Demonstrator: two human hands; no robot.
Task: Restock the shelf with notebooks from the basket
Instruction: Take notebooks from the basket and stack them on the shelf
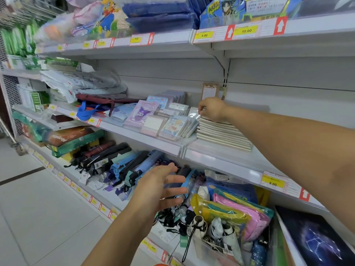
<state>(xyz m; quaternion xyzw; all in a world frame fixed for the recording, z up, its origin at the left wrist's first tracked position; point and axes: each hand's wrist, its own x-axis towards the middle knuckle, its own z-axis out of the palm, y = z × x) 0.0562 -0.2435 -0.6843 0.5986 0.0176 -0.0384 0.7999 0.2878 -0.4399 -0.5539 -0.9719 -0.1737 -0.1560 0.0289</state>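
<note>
A white metal shelf (221, 160) runs across a shop aisle, with tiers above and below it and yellow price tags (272, 182) with red arrow markers clipped along the front rails. On the middle tier a stack of plain cream notebooks (221, 134) lies flat, just right of small wrapped notepads (153, 120) with cartoon covers. The right hand (212, 109) reaches over the far end of the stack, its fingers curled down onto the top notebook's edge beside a clear wrapper; whether it actually pinches the cover cannot be told. The left hand (163, 187) hangs in the air in front of the lower tier, fingers spread and relaxed, holding nothing.

Below, folded umbrellas (115, 162) in black, maroon and blue lie heaped on the lower tier, next to bright zip pouches (240, 210) in yellow, pink and teal. A dark constellation-print cover (317, 240) sits at the lower right. The top tier carries navy fabric packs (159, 14) and a blue character display card (224, 10). To the left are green boxes and folded bags in plastic. The floor (28, 208) is pale tile with a dark line.
</note>
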